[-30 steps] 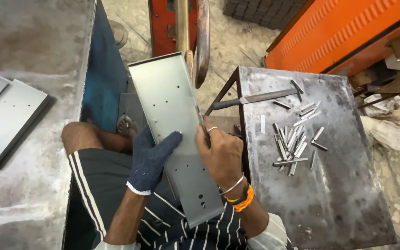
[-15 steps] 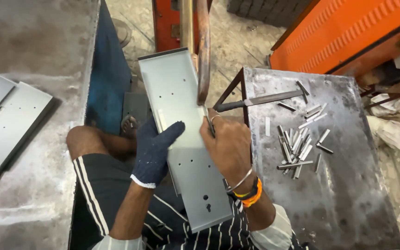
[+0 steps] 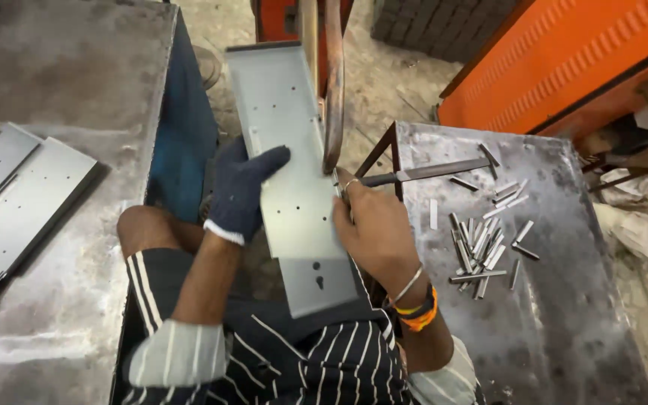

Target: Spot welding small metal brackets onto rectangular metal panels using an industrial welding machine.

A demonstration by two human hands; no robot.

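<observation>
A long grey sheet-metal channel [image 3: 286,127] with punched holes lies over my lap, its far end pointing away from me. My left hand [image 3: 240,189], in a dark knit glove, grips its left edge near the middle. My bare right hand [image 3: 373,225] holds the right edge, with a ring on one finger and orange and silver bangles at the wrist. A rusty curved metal arm [image 3: 333,90] comes down just above the channel's right edge, close to my right fingers.
A steel table [image 3: 534,315] at right carries several short metal strips [image 3: 481,240] and a long flat bar [image 3: 429,171]. On the worn bench [image 3: 54,315] at left lie similar grey panels [image 3: 16,202]. An orange machine [image 3: 564,60] stands at back right.
The channel has slid forward, away from me, toward the rusty arm. Both hands moved with it and kept their grip.
</observation>
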